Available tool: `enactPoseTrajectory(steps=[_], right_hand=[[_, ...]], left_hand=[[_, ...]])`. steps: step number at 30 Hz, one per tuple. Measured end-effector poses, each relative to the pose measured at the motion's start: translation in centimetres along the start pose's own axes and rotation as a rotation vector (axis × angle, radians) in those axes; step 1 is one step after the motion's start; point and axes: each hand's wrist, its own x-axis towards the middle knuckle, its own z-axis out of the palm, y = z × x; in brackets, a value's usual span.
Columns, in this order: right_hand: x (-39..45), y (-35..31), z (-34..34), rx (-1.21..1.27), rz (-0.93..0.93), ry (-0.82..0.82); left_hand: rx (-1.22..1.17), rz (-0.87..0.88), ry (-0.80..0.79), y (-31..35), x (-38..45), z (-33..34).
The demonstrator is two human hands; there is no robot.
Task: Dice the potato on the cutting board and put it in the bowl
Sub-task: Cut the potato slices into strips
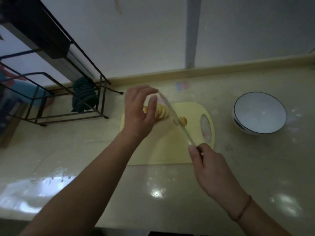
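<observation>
A pale yellow cutting board [163, 150] lies on the counter. At its far left a fanned row of potato slices [162, 113] leans together, and a small separate potato piece [183, 121] lies to their right. My left hand [138, 113] hovers over the slices, thumb and fingers spread around them; whether it touches them I cannot tell. My right hand [208, 166] grips the handle of a long knife [175, 120], whose blade runs diagonally up-left between the slices and the separate piece. A white bowl [259, 113] with a dark rim stands empty to the right of the board.
A black wire rack [68, 92] with a dark striped cloth [84, 95] stands at the back left. The wall and its raised ledge [204, 68] bound the counter behind. The glossy counter [153, 189] has water drops on its left side.
</observation>
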Motion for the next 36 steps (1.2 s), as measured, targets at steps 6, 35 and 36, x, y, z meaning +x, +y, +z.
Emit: enactPoseTrajectory(steps=[6,35,36], right_hand=[[0.9,1.1,-2.9,0.285,0.136,0.081],[4.8,2.6,-1.2,0.261,0.200,-0.040],[4.8,2.6,-1.3,0.257,0.197,-0.041]], left_hand=[[0.245,0.411,-0.617,-2.2,-0.6,2.4],[0.239,-0.039,-0.840,0.6,1.2,8.8],[0.295,0.008,-0.853,0.5,1.3,8.6]])
